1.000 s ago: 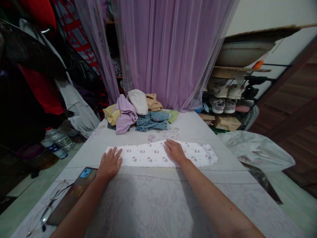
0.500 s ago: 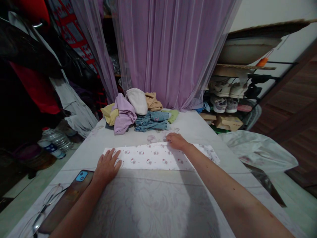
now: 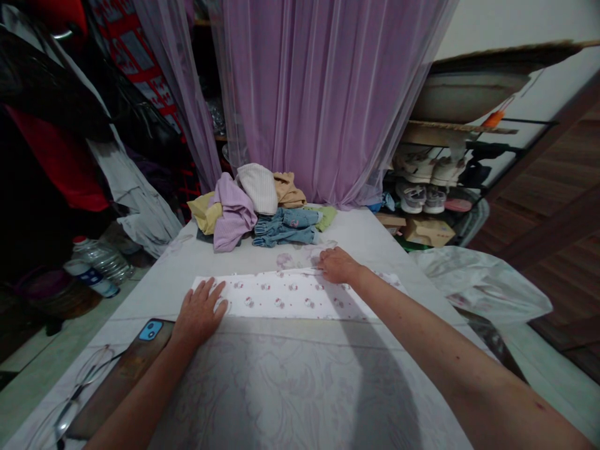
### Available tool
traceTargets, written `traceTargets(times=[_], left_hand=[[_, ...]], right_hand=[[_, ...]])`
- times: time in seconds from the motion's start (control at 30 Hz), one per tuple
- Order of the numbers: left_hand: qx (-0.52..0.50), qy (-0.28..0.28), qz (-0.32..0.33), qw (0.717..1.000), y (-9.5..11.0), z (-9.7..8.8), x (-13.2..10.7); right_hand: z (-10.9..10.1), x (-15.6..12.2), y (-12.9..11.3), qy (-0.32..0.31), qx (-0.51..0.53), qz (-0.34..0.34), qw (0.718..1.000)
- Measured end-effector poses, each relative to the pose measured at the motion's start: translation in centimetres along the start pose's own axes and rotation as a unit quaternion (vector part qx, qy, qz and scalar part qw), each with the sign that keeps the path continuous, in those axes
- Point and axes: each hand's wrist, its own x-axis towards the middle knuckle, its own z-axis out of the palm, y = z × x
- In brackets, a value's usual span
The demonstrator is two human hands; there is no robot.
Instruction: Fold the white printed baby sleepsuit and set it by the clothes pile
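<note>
A long white cloth strip with a small pink print (image 3: 281, 299) lies flat across a pale floral sheet (image 3: 267, 394). My left hand (image 3: 199, 311) rests on its left part with the fingers spread. My right hand (image 3: 338, 265) sits at the cloth's far edge with its fingers bunched. Whether those fingers pinch the edge is hidden. My right forearm covers part of the cloth's right end.
Folded and crumpled clothes (image 3: 234, 212) and blue jeans (image 3: 285, 229) lie beyond the cloth. A phone (image 3: 150, 330) and glasses (image 3: 79, 400) lie at the near left. Plastic bottles (image 3: 98, 262) stand left of the sheet, a plastic bag (image 3: 478, 284) lies right, and shoes (image 3: 422, 181) sit on a rack.
My right hand has moved from on top of the cloth to its far edge. My left hand stays in about the same place on the cloth, and the view has shifted slightly.
</note>
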Motion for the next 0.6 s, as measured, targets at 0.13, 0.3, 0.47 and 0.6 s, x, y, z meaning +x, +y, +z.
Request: traceTargets(times=[0.13, 0.3, 0.47, 0.6], left_hand=[[0.005, 0.003, 0.000, 1.000, 0.1, 0.0, 0.0], [0.019, -0.004, 0.001, 1.000, 0.3, -0.1, -0.1], [0.035, -0.011, 0.000, 0.999, 0.6, -0.5, -0.1], [0.029, -0.006, 0.005, 1.000, 0.6, -0.6, -0.2]], right_hand=[[-0.1, 0.6, 0.1, -0.034, -0.004, 0.034, 0.999], [-0.1, 1.9, 0.9, -0.072, 0.019, 0.078, 0.994], [0.5, 2.5, 1.8, -0.043, 0.044, 0.115, 0.991], [2.3, 2.2, 1.2, 0.000, 0.057, 0.151, 0.987]])
